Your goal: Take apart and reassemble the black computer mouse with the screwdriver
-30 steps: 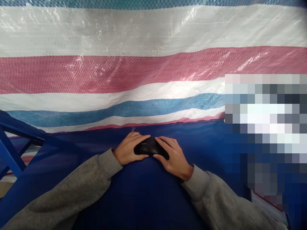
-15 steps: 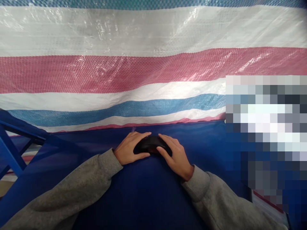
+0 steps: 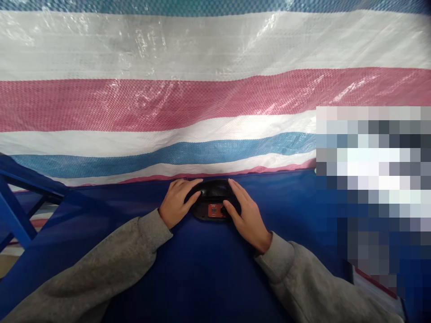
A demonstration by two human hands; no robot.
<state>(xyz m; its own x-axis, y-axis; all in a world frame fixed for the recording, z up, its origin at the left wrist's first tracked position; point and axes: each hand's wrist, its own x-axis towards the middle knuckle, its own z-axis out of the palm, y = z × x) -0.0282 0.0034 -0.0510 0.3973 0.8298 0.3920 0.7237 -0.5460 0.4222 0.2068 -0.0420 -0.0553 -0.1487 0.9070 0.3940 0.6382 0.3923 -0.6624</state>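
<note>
A black computer mouse (image 3: 201, 213) lies sideways on the blue table, its curved top cover (image 3: 215, 188) raised and tipped away from the base. Inside the base a red circuit board (image 3: 214, 210) shows, with a small dark part at its right end. My left hand (image 3: 175, 202) grips the left end of the cover, thumb on the near side and fingers behind. At the opposite end, my right hand (image 3: 247, 215) is curled around the cover, its thumb close to the circuit board. Parts of both ends are hidden by my fingers.
Behind the blue table (image 3: 188, 278) hangs a striped plastic sheet (image 3: 168, 105) in white, red and blue. A blue metal frame (image 3: 20, 202) stands at the left. A pixelated patch hides the right side, with a flat red-edged item (image 3: 375, 282) below it.
The mouse's cover has tilted up and away, baring the red circuit board that was mostly covered. My left thumb has moved up and back with it; my right hand has barely shifted.
</note>
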